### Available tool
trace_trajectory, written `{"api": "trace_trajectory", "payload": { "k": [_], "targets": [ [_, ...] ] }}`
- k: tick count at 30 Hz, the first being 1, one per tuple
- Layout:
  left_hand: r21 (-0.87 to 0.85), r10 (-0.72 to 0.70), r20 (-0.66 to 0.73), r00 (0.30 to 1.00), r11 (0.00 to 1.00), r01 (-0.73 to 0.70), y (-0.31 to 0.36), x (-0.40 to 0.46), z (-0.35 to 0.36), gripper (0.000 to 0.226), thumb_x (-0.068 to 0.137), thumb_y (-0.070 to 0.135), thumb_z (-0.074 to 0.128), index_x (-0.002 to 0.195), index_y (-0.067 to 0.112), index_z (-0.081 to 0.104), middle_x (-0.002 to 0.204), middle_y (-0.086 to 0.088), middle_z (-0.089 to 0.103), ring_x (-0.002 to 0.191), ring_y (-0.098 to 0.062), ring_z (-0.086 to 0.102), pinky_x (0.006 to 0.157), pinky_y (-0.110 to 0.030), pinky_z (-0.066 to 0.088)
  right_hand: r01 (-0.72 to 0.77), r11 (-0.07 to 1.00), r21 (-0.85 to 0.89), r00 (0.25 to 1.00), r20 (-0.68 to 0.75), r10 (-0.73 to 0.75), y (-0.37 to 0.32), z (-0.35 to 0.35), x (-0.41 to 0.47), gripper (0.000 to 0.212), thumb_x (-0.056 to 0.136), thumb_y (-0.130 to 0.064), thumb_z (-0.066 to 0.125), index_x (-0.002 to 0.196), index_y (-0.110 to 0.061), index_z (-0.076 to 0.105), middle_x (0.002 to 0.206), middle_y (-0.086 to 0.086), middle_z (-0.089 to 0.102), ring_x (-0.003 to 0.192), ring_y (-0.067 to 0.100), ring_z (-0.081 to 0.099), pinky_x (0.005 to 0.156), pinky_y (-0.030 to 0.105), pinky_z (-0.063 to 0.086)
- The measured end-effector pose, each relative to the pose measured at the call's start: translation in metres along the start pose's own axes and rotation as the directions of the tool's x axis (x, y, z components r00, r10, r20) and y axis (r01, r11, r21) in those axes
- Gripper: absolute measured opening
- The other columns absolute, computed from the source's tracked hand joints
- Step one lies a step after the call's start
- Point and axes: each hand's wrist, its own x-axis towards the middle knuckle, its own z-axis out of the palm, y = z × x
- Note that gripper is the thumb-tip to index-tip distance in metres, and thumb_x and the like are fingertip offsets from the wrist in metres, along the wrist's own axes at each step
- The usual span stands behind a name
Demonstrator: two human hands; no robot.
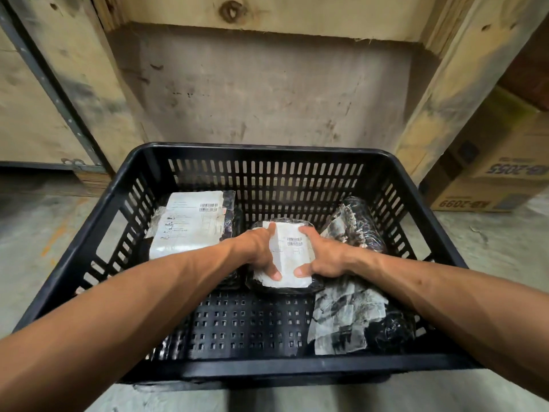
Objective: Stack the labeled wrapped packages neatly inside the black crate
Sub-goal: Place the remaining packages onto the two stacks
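A black slotted crate (267, 151) sits on the floor in front of me. In its middle lies a black wrapped package with a white barcode label (292, 248). My left hand (260, 248) grips its left side and my right hand (322, 257) grips its right side, thumbs on the label. A larger package with a big white label (190, 224) lies in the back left of the crate. Along the right wall lie two dark packages, one at the back (361, 226) and one at the front with crumpled labels (347, 316).
The crate's perforated bottom (246, 319) shows bare at the front middle. Wooden pallet boards (267, 13) rise behind the crate. A cardboard box (493, 179) stands at the right on the concrete floor (35, 233).
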Motion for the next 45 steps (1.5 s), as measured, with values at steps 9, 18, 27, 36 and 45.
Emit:
{"api": "trace_trajectory", "payload": {
  "k": [9, 18, 27, 36, 45],
  "targets": [
    [0.14, 0.029, -0.035, 0.999, 0.99, -0.024, -0.004, 0.019, 0.019, 0.135, 0.07, 0.045, 0.09, 0.163, 0.019, -0.004, 0.157, -0.017, 0.039, 0.142, -0.031, 0.038, 0.117, -0.037, 0.031, -0.068, 0.985, -0.156, 0.998, -0.008, 0.068, 0.002, 0.016, 0.016, 0.11, 0.096, -0.041, 0.072, 0.167, -0.027, -0.012, 0.161, 0.013, 0.043, 0.139, 0.031, 0.049, 0.118, 0.042, 0.039],
    [0.716, 0.174, -0.086, 0.981, 0.695, -0.061, -0.01, -0.004, 0.012, 0.112, 0.081, 0.081, 0.048, 0.154, -0.002, 0.032, 0.164, -0.023, 0.026, 0.151, -0.038, 0.022, 0.123, -0.051, 0.019, 0.064, 0.865, -0.498, 0.998, 0.039, -0.051, -0.007, 0.009, 0.003, 0.101, 0.096, -0.059, 0.06, 0.168, -0.029, -0.004, 0.172, 0.001, -0.024, 0.161, 0.028, -0.012, 0.13, 0.05, 0.004],
    [0.723, -0.011, 0.014, 1.0, 0.691, -0.003, -0.011, 0.006, 0.019, 0.113, 0.092, 0.079, 0.033, 0.158, 0.003, -0.017, 0.166, -0.018, -0.023, 0.155, -0.032, -0.018, 0.122, -0.044, -0.013, 0.166, 0.78, -0.604, 0.97, 0.244, -0.018, 0.008, 0.014, 0.02, 0.093, 0.105, -0.063, 0.031, 0.155, -0.023, -0.036, 0.154, 0.006, -0.052, 0.151, 0.023, -0.034, 0.127, 0.044, -0.013],
    [0.734, 0.072, -0.013, 0.997, 0.678, -0.04, -0.017, -0.002, 0.022, 0.112, 0.091, 0.082, 0.028, 0.159, 0.002, -0.013, 0.167, -0.02, -0.017, 0.156, -0.034, -0.011, 0.125, -0.045, -0.008, 0.195, 0.738, -0.647, 0.967, 0.251, -0.036, 0.0, 0.002, 0.011, 0.089, 0.104, -0.066, 0.028, 0.16, -0.024, -0.027, 0.163, 0.005, -0.04, 0.157, 0.025, -0.024, 0.128, 0.046, -0.009],
    [0.413, 0.274, 0.131, 0.953, 0.858, -0.304, 0.014, -0.056, 0.029, 0.111, 0.086, 0.086, 0.017, 0.161, 0.005, 0.007, 0.169, -0.018, 0.008, 0.154, -0.035, 0.02, 0.123, -0.053, 0.024, 0.213, 0.72, -0.66, 0.975, 0.193, -0.112, -0.014, -0.054, -0.056, 0.076, 0.101, -0.066, 0.041, 0.166, -0.03, 0.024, 0.174, 0.0, 0.02, 0.157, 0.027, 0.028, 0.128, 0.047, 0.023]
  ]
}}
